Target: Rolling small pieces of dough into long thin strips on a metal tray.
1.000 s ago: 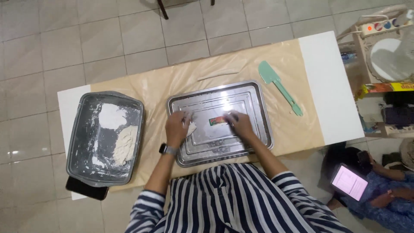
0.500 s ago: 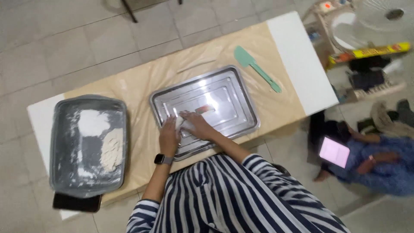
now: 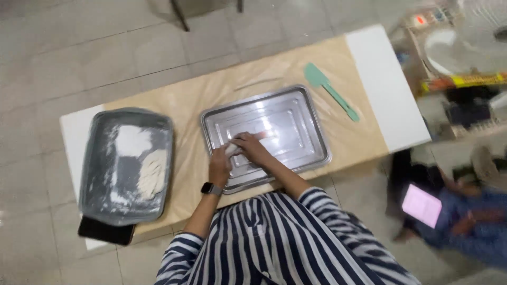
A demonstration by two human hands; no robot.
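Observation:
A shiny steel tray [image 3: 296,113] lies on the brown paper in the middle of the table. Both hands meet over its near left part. My left hand [image 3: 219,163], with a dark watch on the wrist, and my right hand [image 3: 252,148] press together on a small pale lump of dough [image 3: 231,150], which is mostly hidden between the fingers. At the left stands a grey pan [image 3: 95,158] dusted with flour, holding a white flour heap [image 3: 131,140] and a flat dough piece [image 3: 153,173].
A green spatula [image 3: 331,91] lies on the paper to the right of the tray. A dark phone [image 3: 105,230] sits at the table's near left corner. Another person sits on the floor at the right with a pink tablet [image 3: 421,206]. Shelves with clutter stand far right.
My hands, apart on the tray a second ago, have come together at its left side around the dough lump. The view has shifted and tilted.

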